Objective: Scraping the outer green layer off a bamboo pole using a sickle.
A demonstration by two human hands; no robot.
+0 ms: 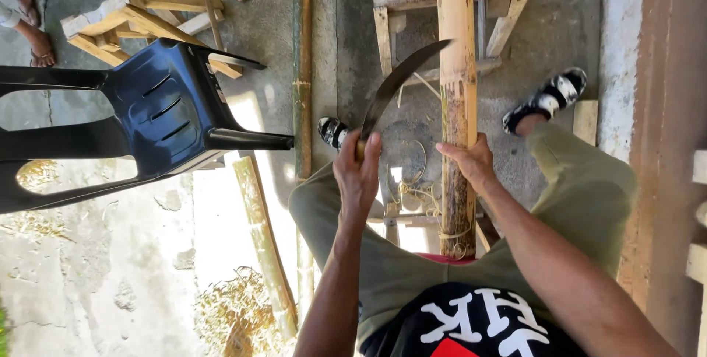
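Fingers (366,152) of left hand (356,176) clenched round curved knife (398,81), blade against bamboo pole (456,70); right hand (471,165) gripping pole, steadying it for shaving.

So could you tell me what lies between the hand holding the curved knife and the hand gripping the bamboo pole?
In the head view, only curled bamboo shavings on the concrete floor show between the left hand and right hand.

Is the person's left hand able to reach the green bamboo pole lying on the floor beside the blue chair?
Probably not freely: the left hand grips the curved knife, so it is occupied. The green bamboo pole lies beyond the left knee, with nothing between them.
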